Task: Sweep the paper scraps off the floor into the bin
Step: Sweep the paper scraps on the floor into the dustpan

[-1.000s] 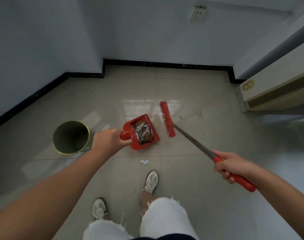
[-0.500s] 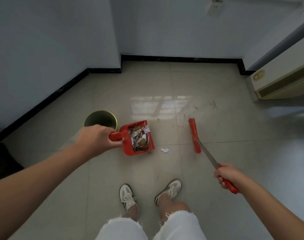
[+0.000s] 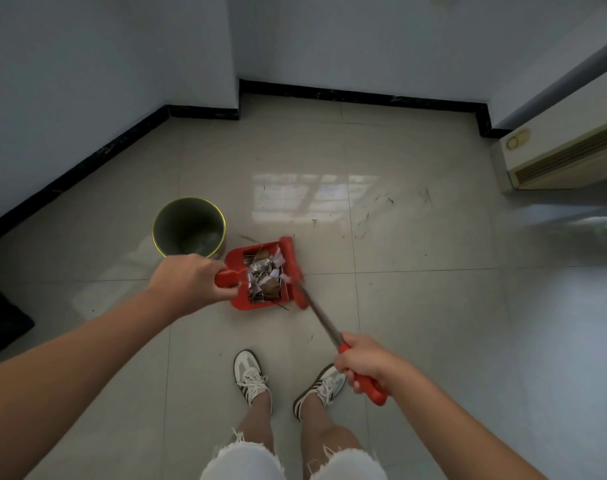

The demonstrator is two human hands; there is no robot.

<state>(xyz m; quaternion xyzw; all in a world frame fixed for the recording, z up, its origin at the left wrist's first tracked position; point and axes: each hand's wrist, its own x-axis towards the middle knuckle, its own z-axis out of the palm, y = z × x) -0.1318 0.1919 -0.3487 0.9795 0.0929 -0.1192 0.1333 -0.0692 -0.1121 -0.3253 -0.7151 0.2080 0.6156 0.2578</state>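
1. A person stands on a pale tiled floor [image 3: 416, 323] in the corner of a room, seen from above; both bare forearms reach forward and the two hands are well apart.
2. The left hand [image 3: 188, 284] is wrapped tight around the short handle of a red dustpan [image 3: 238, 299]; the pan sits low over the floor, with its open mouth turned to the person's right.
3. Inside the pan lies a heap of paper scraps [image 3: 265, 277], white, grey and brown, torn into small pieces; a few thin slivers poke out past the pan's near edge.
4. The right hand [image 3: 368, 363] is clenched around the red grip of a broom [image 3: 321, 318]; its thin dark metal shaft slants up and left from the hand to a red brush head.
5. The brush head is pressed against the open mouth of the dustpan, along its right side; it looks slightly blurred.
6. A round bin [image 3: 188, 226] with a dull grey inside and a yellow rim stands on the floor just beyond the left hand, near the back corner of the pan; I cannot tell whether pan and bin touch.
7. Below, two white trainers [image 3: 252, 375] with dark stripes and frayed white shorts [image 3: 239, 462] are visible.
8. Black skirting [image 3: 357, 95] runs along the foot of the pale walls; a cream air-conditioning unit [image 3: 565, 157] stands at the far right.
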